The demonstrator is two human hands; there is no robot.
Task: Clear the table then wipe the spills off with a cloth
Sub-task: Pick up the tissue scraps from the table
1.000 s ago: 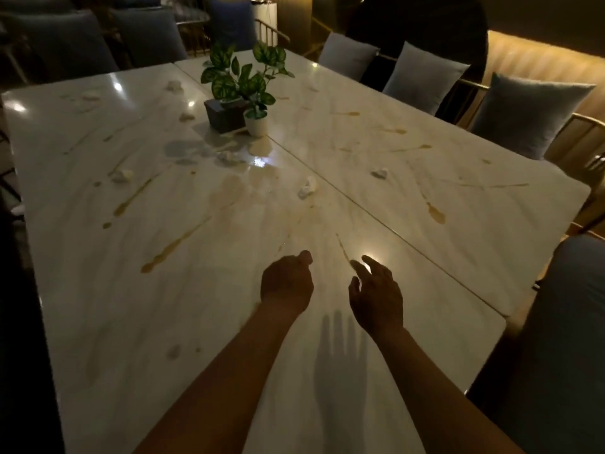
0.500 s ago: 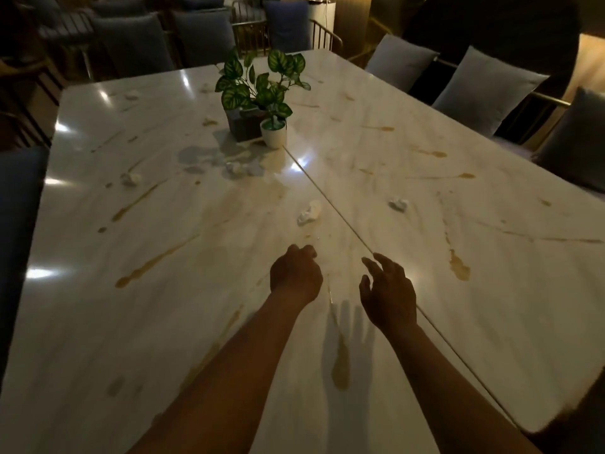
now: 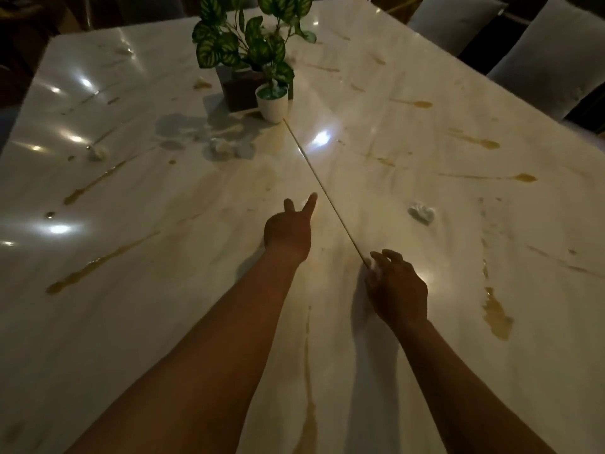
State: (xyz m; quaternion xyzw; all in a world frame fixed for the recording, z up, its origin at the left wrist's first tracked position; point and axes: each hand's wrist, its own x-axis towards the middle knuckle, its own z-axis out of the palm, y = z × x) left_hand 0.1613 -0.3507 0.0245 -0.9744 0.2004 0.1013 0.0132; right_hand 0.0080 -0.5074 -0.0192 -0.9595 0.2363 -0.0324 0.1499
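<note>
A crumpled tissue [image 3: 421, 213] lies toward the surface's [image 3: 163, 322] right edge, untouched. Clearing is under way: left hand [image 3: 288, 231] extends two fingers, gripping nothing; right hand [image 3: 397, 286] curls loosely, apparently empty (hard to tell). Next, reach rightward and pinch it.

A pale cream marbled worktop [image 3: 163, 322] with faint beige veining carries amber-brown spills [image 3: 496, 317] in streaks and drips on both sides of the hands. Beyond the hands, a plant [image 3: 242, 40] has dark green leaves patterned with lighter green veins, in a white pot [image 3: 272, 104] beside a dark brown box [image 3: 240, 93]. Right of the hands lies a white crumpled tissue [image 3: 421, 213]. Grey cushions [image 3: 550, 50] sit at the far right.
</note>
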